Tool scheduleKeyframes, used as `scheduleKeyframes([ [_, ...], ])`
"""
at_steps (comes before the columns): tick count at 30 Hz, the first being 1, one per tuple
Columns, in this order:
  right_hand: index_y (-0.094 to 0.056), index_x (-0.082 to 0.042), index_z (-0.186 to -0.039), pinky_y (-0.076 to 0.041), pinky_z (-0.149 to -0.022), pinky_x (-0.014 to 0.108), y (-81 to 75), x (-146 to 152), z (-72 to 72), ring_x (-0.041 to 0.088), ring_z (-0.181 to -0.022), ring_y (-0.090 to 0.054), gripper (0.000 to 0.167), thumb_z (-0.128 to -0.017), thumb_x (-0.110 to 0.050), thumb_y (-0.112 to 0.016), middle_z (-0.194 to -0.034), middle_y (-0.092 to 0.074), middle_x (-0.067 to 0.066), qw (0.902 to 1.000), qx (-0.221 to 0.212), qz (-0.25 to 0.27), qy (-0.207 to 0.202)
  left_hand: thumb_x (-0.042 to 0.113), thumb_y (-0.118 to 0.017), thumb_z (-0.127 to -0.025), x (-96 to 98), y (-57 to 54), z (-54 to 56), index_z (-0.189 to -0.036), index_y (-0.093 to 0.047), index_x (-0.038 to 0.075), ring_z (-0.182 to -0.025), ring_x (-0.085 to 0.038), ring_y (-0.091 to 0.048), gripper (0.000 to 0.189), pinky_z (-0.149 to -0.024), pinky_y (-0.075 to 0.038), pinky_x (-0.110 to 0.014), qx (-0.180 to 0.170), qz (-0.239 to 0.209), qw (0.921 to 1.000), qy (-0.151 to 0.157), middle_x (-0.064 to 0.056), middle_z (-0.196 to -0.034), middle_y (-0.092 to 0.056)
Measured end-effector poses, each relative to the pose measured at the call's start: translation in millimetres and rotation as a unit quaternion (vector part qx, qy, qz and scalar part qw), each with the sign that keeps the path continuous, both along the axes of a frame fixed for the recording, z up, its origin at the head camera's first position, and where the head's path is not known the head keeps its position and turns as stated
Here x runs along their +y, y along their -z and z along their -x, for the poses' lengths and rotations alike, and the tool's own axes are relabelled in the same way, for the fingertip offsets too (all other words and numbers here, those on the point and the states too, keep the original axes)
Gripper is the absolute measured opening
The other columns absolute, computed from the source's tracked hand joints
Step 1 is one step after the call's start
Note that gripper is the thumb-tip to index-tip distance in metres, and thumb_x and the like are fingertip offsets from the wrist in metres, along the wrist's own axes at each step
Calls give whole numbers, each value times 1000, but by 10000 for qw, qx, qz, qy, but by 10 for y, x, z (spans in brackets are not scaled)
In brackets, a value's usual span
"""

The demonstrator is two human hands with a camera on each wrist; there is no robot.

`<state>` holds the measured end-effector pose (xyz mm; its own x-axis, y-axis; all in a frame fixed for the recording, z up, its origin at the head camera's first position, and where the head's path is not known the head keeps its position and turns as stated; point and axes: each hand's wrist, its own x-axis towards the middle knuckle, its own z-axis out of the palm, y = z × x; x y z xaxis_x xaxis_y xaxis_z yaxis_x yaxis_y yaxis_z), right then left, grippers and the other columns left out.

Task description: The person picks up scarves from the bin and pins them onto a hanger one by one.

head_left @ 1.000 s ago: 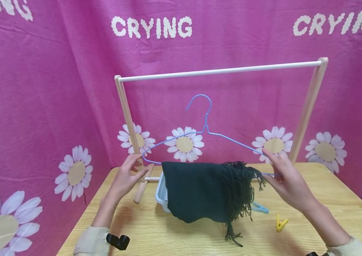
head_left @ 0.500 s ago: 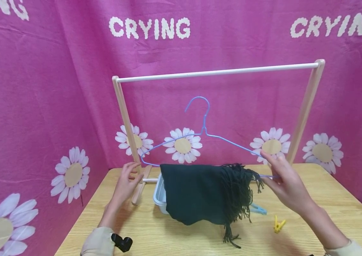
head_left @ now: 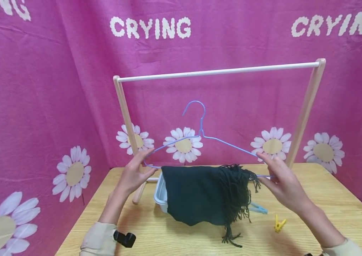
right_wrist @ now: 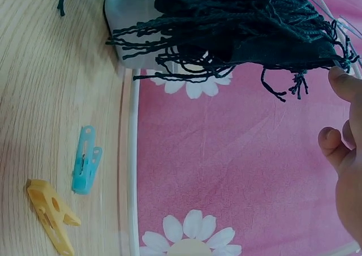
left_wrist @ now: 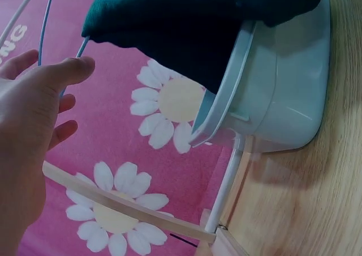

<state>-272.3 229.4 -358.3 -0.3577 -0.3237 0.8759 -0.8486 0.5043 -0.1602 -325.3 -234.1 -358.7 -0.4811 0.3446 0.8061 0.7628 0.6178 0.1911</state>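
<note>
The left hand (head_left: 133, 172) and the right hand (head_left: 284, 183) are well apart, each pinching one end of a blue wire hanger (head_left: 201, 125) between thumb and fingers. In the left wrist view the left thumb lies over the wire, with other fingers behind it. The hanger is held up between the hands, its hook on top, the hook's open end turned toward the left-hand side.

A dark scarf (head_left: 197, 195) hangs folded over the hanger's lower wire, between the two hands. A stretch of bare wire separates the left hand from the scarf's plain edge. The fringe (head_left: 237, 195) is at the other end, just beside the right hand; whether the right fingers touch its strands I cannot tell. A few longer strands dangle below the scarf's lower edge.

Behind the scarf and partly hidden by it, a pale tub (head_left: 160, 193) stands on the wooden table (head_left: 155, 238). Below the right hand, a yellow clip (head_left: 278, 224) and a blue clip (head_left: 258, 208) lie near each other on the table, the blue one farther back and closer to the fringe.

Beyond the hands stands a wooden rack (head_left: 305, 113) with a white rail (head_left: 216, 72); the hook shows below the rail, apart from it. A pink curtain (head_left: 232, 103) with daisies and the white word "CRYING" fills the background.
</note>
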Motion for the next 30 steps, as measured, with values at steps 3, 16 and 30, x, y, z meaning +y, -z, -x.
scheduleKeyframes([
  [3, -54, 3, -138, -32, -55, 13, -9, 12, -3, -1, -68, -30, 64, -97, -47, -53, -78, -36, -2, 10000, -93, -28, 24, 3, -88, -70, 28, -44, -19, -139, -54, 9, -89, -16, -60, 76, -73, -58, -34, 203, 296, 9993, -72, -8, -109, -65],
  [16, -54, -4, -141, -31, -53, 8, 13, 89, 72, 1, -72, -32, 66, -97, -53, -51, -82, -41, -4, 9983, -49, -402, 416, 16, -91, -69, 34, -156, -162, -119, -59, 4, -67, -8, -52, 61, -57, -51, -20, -206, 1631, 9850, -527, -4, -90, -60],
  [30, -47, -9, -147, -33, -52, 10, -17, 211, 70, -1, -69, -28, 92, -66, 14, -83, -84, -37, -1, 9943, -598, -619, 637, 16, -89, -73, 94, -310, -345, -147, -47, 12, -60, -1, -38, 85, -49, -39, -13, -601, 1720, 9832, 124, 6, -71, -46],
])
